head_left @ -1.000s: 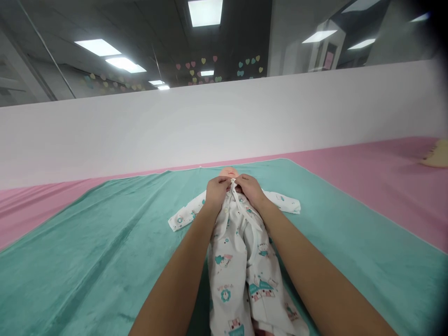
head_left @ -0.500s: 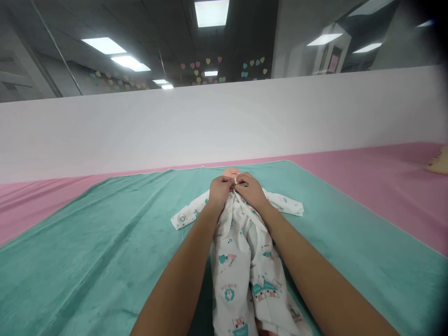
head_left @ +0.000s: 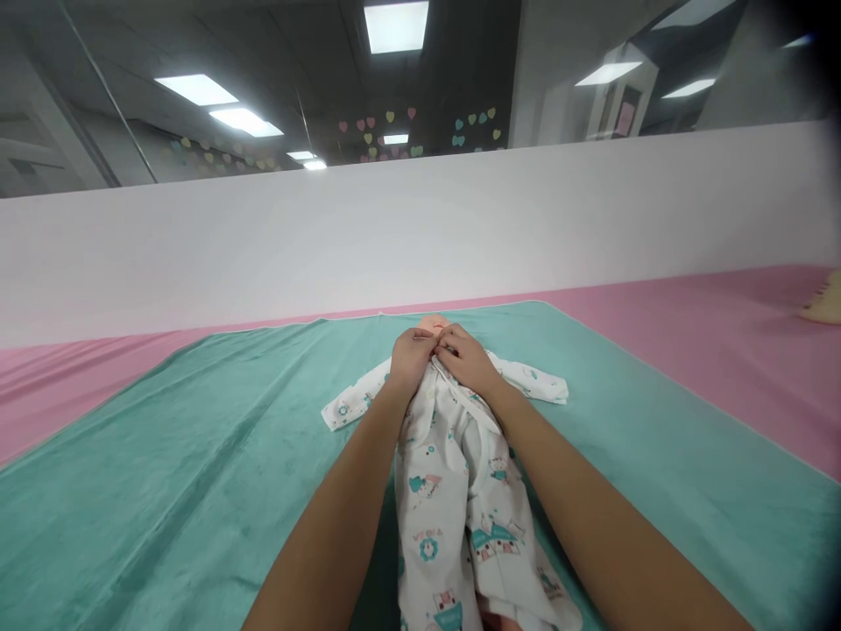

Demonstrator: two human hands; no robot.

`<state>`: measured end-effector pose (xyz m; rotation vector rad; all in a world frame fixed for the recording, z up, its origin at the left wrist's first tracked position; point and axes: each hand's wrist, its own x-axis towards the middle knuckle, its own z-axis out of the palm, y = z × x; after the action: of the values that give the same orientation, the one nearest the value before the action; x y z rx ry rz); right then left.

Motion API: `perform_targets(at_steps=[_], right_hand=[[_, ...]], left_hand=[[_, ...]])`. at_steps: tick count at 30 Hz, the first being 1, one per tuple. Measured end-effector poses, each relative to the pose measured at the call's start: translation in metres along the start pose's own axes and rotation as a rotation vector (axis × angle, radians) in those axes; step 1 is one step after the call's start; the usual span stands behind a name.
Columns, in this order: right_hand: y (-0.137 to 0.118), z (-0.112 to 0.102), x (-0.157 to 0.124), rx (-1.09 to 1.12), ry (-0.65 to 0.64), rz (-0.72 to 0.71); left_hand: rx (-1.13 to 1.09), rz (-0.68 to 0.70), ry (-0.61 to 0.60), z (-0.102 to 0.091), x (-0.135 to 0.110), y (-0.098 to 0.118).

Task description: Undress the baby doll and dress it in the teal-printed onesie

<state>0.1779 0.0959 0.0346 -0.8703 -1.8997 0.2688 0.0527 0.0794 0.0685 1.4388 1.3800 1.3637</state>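
Note:
A baby doll (head_left: 432, 322) lies on its back on a teal blanket, its head away from me. It wears a white printed romper (head_left: 437, 491) with both sleeves spread out to the sides. At the neckline, my left hand (head_left: 413, 355) is closed in a pinch on the romper's collar. My right hand (head_left: 465, 358) pinches the collar from the other side, its fingers touching those of the left. The bit of cloth or fastener between the fingertips is mostly hidden. Below the hands the romper's front edges hang slightly apart.
The teal blanket (head_left: 216, 456) lies wrinkled over a pink sheet (head_left: 716, 350). Behind it runs a low white wall (head_left: 394, 237) with dark glass above, carrying heart stickers and reflected lights. A beige object (head_left: 823, 302) sits at the far right edge.
My hands stay at the collar. The right fingers have closed in over the left fingertips, and the white bit of collar seen between them before is now covered.

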Motion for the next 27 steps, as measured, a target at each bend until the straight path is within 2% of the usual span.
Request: perform_targets(at_steps=[5,12,18,27], right_hand=[[-0.001,-0.001,-0.001,0.004,0.01,0.069],[0.002,-0.003,-0.003,0.155,0.067,0.187],[0.012,0.002,-0.003,0.276,0.084,0.353],[0.022,0.004,0.001,0.342,0.076,0.363]], left_hand=[[0.072,0.032,0.043,0.002,0.005,-0.006],[0.149,0.092,0.061,0.004,0.01,-0.012],[-0.097,0.026,0.027,0.003,0.009,-0.013],[-0.395,-0.096,-0.068,-0.002,0.012,-0.021]])
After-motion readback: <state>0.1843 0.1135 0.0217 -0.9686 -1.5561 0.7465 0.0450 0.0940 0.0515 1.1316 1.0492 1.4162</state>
